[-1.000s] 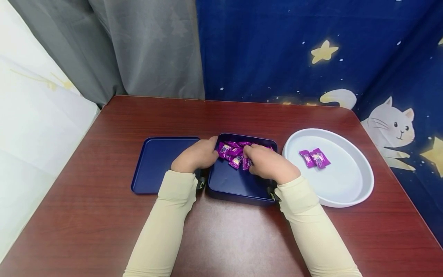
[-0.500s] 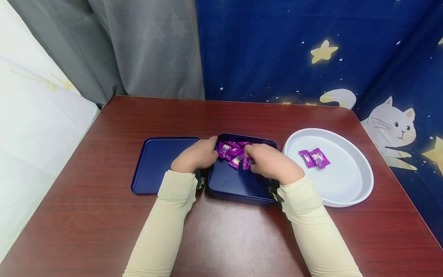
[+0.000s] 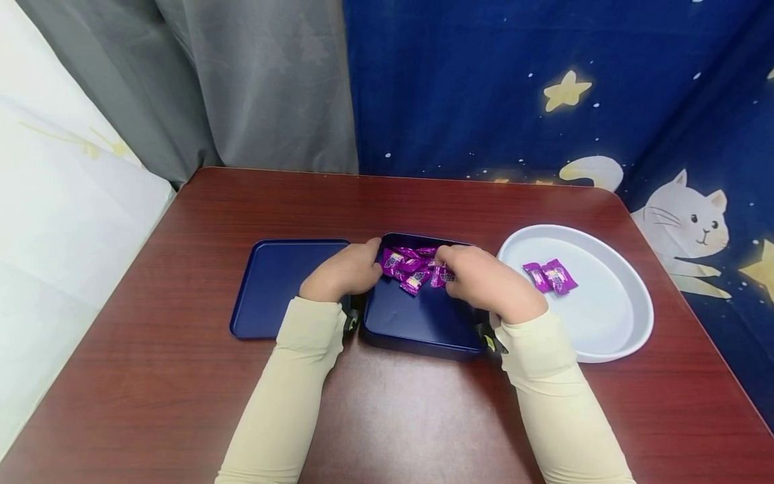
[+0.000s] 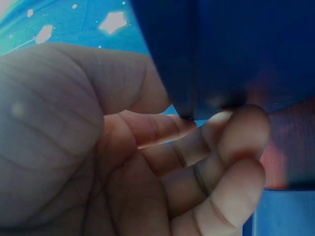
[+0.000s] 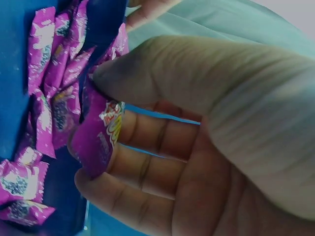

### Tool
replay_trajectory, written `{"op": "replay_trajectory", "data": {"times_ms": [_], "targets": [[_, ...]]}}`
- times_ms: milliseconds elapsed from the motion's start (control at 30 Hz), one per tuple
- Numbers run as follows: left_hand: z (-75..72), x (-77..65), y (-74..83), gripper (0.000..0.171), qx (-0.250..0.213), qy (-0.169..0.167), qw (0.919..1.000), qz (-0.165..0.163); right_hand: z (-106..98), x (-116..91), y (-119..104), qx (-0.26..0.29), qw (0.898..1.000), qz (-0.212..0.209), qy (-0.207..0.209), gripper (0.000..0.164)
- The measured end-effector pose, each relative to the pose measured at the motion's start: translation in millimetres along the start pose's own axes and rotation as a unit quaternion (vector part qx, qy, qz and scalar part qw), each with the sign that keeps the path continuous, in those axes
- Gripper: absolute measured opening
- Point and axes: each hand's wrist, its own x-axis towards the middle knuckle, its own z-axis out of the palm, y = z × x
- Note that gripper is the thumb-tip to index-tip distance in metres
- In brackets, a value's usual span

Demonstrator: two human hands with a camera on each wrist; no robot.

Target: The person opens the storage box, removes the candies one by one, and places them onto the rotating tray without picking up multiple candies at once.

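Observation:
A navy blue box [image 3: 417, 323] stands mid-table, with several purple wrapped candies [image 3: 408, 265] piled toward its far side. My left hand [image 3: 347, 272] grips the box's left edge near the far corner; in the left wrist view its thumb and fingers close on the blue wall [image 4: 236, 54]. Over the box's right part, my right hand [image 3: 490, 282] pinches a candy. The right wrist view shows this purple candy [image 5: 96, 142] between thumb and fingers, beside the other candies [image 5: 42, 49]. Part of the box's right rim is hidden behind the right hand.
To the box's left lies a flat navy lid [image 3: 275, 289], partly under the left forearm. A round white tray [image 3: 592, 323] on the right holds two purple candies [image 3: 553, 275]. Curtains hang behind the brown table [image 3: 411, 417].
My right hand has shifted a little to the right and drawn a candy away from the pile. My left hand and the box have stayed in place.

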Motion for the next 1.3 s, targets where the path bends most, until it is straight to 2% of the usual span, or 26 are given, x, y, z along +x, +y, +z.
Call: {"op": "replay_trajectory", "data": {"times_ms": [667, 1067, 1167, 1300], "targets": [[0.3, -0.1, -0.3, 0.060, -0.005, -0.002, 1.0000, 0.000, -18, -17, 21, 0.024, 0.999, 0.030, 0.023, 0.029], [-0.3, -1.1, 0.4, 0.060, -0.007, -0.001, 1.0000, 0.001, -28, -29, 47, 0.032, 0.997, 0.057, 0.044, 0.030], [-1.1, -1.7, 0.6, 0.060, -0.008, -0.002, 1.0000, -0.001, -29, -32, 55, 0.030, 0.996, 0.069, 0.050, 0.030], [-1.6, -2.5, 0.4, 0.060, -0.009, -0.003, 0.9999, -0.007, -30, -36, 65, 0.051, 0.992, 0.107, 0.034, 0.032]]}}
